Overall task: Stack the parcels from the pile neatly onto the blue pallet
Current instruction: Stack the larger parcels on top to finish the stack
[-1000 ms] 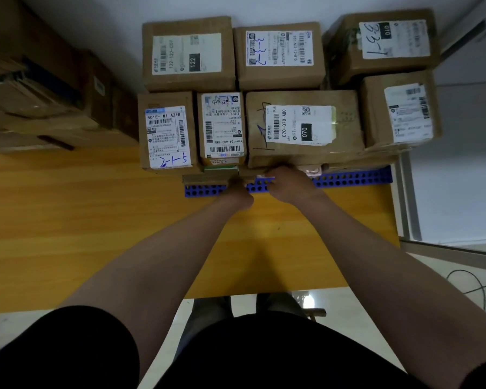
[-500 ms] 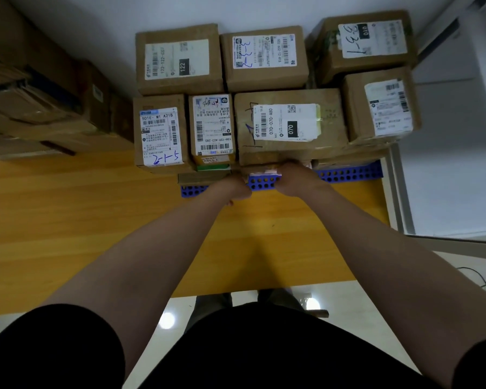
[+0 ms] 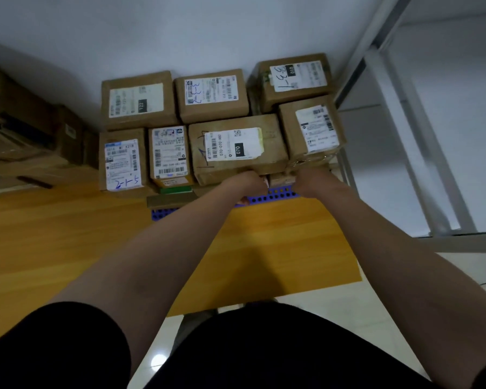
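Observation:
The blue pallet (image 3: 279, 192) lies at the far edge of a yellow table and carries several brown parcels with white labels in two rows. The parcel marked 070 (image 3: 237, 148) is at the front middle. A taller parcel (image 3: 312, 130) stands to its right. Both my hands reach the front of the stack, low down. My left hand (image 3: 246, 182) is curled under the front edge of the 070 parcel. My right hand (image 3: 310, 179) is curled below the taller parcel. A small low parcel (image 3: 282, 179) shows between them, gripped at its two ends. My fingertips are hidden.
A pile of brown cartons (image 3: 26, 141) lies at the left on the yellow table (image 3: 68, 242). A white wall rises behind the stack. A metal frame (image 3: 413, 141) stands at the right. A flat green-edged parcel (image 3: 174, 190) sticks out at the pallet's front left.
Both hands have shifted right along the pallet's front and spread apart. The right hand is now under the taller right parcel. The camera has swung, so the stack sits lower in view.

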